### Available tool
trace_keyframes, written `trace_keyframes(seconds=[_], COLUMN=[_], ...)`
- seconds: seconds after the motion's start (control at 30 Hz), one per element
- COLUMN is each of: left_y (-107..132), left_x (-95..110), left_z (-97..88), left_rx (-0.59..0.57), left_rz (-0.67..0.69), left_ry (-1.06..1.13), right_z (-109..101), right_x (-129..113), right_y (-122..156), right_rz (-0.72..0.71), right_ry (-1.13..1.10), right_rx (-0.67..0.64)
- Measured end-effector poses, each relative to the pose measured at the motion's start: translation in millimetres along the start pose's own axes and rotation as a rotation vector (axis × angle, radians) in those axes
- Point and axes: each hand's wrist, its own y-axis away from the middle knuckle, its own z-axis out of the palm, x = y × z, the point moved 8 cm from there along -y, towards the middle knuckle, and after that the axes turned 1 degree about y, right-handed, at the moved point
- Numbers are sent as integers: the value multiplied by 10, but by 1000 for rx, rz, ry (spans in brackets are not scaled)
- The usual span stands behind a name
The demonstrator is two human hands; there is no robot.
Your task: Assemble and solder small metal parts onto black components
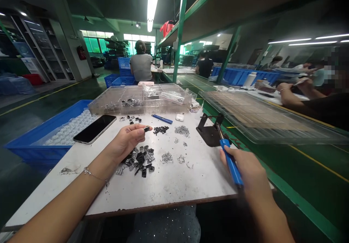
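Note:
My left hand (pixel 128 140) is closed in a pinch on a small black part (pixel 147 128), held just above the white table (pixel 169 184). Below that hand lies a pile of small black and clear parts (pixel 140 159). My right hand (pixel 247 168) grips a blue-handled soldering iron (pixel 230 161), its metal tip pointing toward a black stand (pixel 209 130). Small heaps of metal springs (pixel 182 130) and more black parts (pixel 160 129) lie between my hands.
A black phone (pixel 94 128) lies at the left. Clear plastic boxes (pixel 141 99), a blue pen (pixel 162 119) and a white earbud case (pixel 179 117) sit at the back. A blue bin (pixel 46 137) stands left, a clear tray (pixel 267 121) right. Other people sit nearby.

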Motion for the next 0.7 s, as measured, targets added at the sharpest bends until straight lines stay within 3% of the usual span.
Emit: trace_keyframes(seconds=[0.23, 0.4, 0.47, 0.57, 0.63, 0.7], left_y=[13, 44, 54, 65, 71, 79], left_x=[-4, -48, -73, -126, -153, -170], left_z=[1, 23, 39, 85, 141, 195], left_rx=[12, -26, -46, -88, -135, -173], left_rz=[-14, -43, -60, -94, -105, -107], left_ry=[15, -19, -45, -114, -168, -210], right_z=[252, 290, 259, 192, 169, 243], right_x=[301, 356, 327, 91, -285, -728], right_y=[-10, 29, 3, -110, -211, -290], right_rz=[-18, 11, 36, 99, 72, 9], right_ry=[179, 172, 268, 347, 211, 20], right_rx=[-499, -631, -594, -399, -204, -104])
